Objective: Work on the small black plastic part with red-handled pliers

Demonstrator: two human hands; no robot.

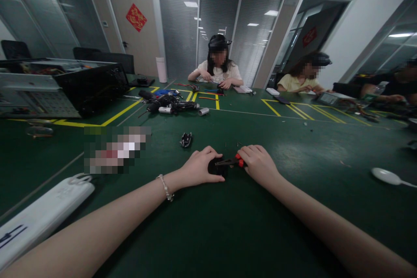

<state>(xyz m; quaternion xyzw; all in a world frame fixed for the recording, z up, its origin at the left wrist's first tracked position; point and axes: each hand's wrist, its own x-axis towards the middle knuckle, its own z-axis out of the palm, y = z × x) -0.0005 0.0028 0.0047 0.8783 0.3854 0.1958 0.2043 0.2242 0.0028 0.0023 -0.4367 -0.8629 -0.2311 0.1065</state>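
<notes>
My left hand (201, 166) grips a small black part (215, 168) between thumb and fingers, low over the green table. What kind of part it is cannot be made out. My right hand (260, 163) is closed on the red handles of a pair of pliers (232, 162). The dark jaws of the pliers point left and reach the black part. Just beyond my hands lie a few small screws (238, 144). A small black and silver piece (186, 140) rests on the table beyond my left hand.
A white power strip (48, 215) lies at the left, a white spoon (386, 177) at the right. Farther off are an open computer case (61, 91), a heap of dark tools and cables (163, 103), and a pink bottle (161, 70). Several people sit across the table.
</notes>
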